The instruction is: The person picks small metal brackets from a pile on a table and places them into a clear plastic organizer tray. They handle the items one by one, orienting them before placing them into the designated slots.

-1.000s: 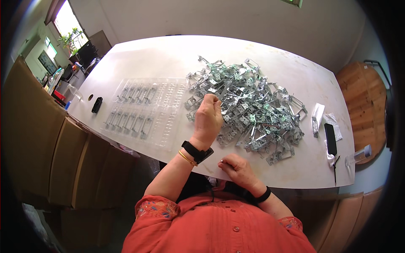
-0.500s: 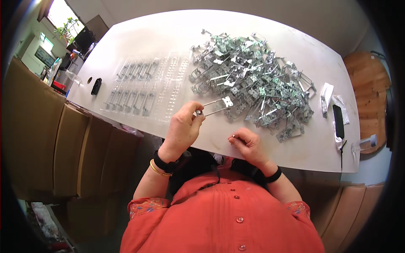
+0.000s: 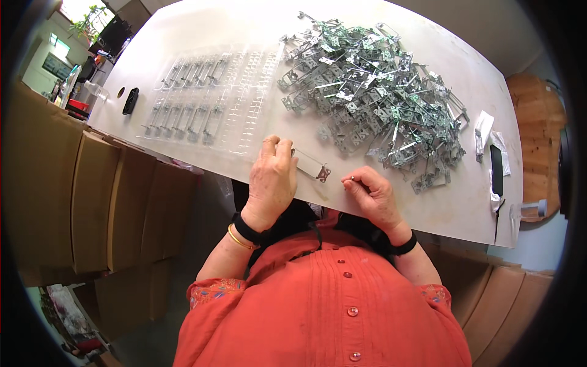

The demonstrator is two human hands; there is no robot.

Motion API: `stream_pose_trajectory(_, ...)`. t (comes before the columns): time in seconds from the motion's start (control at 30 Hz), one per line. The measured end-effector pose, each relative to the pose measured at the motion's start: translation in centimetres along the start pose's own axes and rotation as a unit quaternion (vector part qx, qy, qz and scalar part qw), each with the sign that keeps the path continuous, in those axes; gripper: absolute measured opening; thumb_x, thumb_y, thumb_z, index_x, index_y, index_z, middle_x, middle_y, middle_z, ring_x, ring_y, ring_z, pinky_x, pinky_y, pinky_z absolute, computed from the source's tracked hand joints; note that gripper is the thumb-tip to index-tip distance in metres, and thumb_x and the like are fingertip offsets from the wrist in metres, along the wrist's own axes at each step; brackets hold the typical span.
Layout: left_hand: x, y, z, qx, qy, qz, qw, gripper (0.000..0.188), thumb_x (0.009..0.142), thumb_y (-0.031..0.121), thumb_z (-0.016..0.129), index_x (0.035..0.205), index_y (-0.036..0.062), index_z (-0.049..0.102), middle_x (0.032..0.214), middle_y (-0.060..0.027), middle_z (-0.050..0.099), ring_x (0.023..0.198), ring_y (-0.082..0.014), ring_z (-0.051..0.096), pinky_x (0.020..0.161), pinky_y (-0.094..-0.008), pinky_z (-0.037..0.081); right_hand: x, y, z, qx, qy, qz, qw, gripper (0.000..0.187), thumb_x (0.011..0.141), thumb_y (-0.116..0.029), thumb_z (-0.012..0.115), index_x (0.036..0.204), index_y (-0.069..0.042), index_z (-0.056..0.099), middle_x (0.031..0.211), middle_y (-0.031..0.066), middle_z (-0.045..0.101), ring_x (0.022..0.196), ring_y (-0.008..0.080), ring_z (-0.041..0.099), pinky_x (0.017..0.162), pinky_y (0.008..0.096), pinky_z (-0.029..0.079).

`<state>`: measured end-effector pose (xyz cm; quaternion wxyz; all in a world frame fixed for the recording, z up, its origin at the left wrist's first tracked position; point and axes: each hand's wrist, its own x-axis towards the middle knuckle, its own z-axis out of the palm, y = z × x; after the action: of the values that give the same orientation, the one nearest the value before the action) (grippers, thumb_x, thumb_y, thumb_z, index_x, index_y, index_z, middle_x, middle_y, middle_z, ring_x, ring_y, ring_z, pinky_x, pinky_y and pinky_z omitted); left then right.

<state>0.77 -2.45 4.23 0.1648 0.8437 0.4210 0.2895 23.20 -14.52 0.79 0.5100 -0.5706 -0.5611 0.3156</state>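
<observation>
One metal bracket (image 3: 322, 174), consisting of two slender parallel rods and a perforated end plate, is extending rightward from the left hand (image 3: 273, 183) above or on the near part of the white table (image 3: 342, 208); contact with the surface is not discernible. The bracket's near end is disappearing behind the left fingers, which are pointing forward, back of the hand up; whether they are pinching it cannot be told. The right hand (image 3: 372, 196) is curling, its thumb and forefinger pinching one small metal-tipped piece (image 3: 351, 178), most of it hidden in the grasp. Both forearms are reaching forward from the lower edge, the hands standing apart on either side of the bracket's plate. One pile of like brackets (image 3: 373, 92), too tangled to count, is lying beyond the hands, mostly to the right. One clear plastic tray (image 3: 260, 101) is lying to the left of the pile, holding two rows of brackets, about six per row. One black oblong object (image 3: 497, 171) is resting near the right edge, one clear plastic cup (image 3: 529, 211) is lying near the corner, and one black block (image 3: 130, 101) is resting beyond the tray's left side.
</observation>
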Motion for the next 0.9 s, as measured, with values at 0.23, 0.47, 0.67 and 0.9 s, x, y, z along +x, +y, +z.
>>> stream_pose_trajectory(0.23,-1.9,3.3,1.5,-0.027,-0.051,0.035,0.998,0.052,0.093,0.024,0.083,0.133,-0.0032,0.061,0.123,-0.0251,0.064,0.105,-0.0437,0.068,0.089,-0.0491,0.057,0.1,-0.1,0.0,-0.007,0.006,0.008,1.0,0.004,0.101,-0.004,0.075,0.104,-0.001,0.074,0.095,0.0067,0.069,0.082,0.0158,0.064,0.073,0.0295,0.051)
stream_pose_trajectory(0.47,-2.2,2.5,1.6,0.036,-0.054,0.089,0.994,0.045,0.088,0.008,0.076,0.13,-0.0029,0.063,0.123,-0.0227,0.068,0.111,-0.0412,0.066,0.097,-0.0464,0.054,0.1,0.0,0.1,0.002,0.014,-0.008,1.0,0.005,0.101,-0.004,0.075,0.105,-0.001,0.075,0.096,0.0066,0.07,0.083,0.0162,0.065,0.073,0.0293,0.052)
stream_pose_trajectory(0.67,-3.2,2.0,0.4,0.02,-0.075,0.13,0.988,0.043,0.086,0.005,0.074,0.128,-0.0016,0.065,0.124,-0.0212,0.07,0.112,-0.0408,0.065,0.103,-0.0491,0.05,0.1,0.3,0.3,-0.005,0.021,-0.018,1.0,0.005,0.101,-0.003,0.075,0.105,-0.001,0.075,0.096,0.0065,0.07,0.082,0.0165,0.065,0.072,0.0295,0.052)
stream_pose_trajectory(0.9,-3.6,2.4,1.1,-0.02,0.018,0.04,0.999,0.041,0.089,0.016,0.082,0.123,-0.0006,0.066,0.12,-0.0206,0.068,0.11,-0.0406,0.065,0.1,-0.0495,0.05,0.0,-0.2,0.2,-0.028,0.025,-0.028,0.999,0.006,0.099,0.0,0.074,0.105,-0.002,0.074,0.094,0.0074,0.069,0.081,0.0179,0.064,0.072,0.0295,0.051)
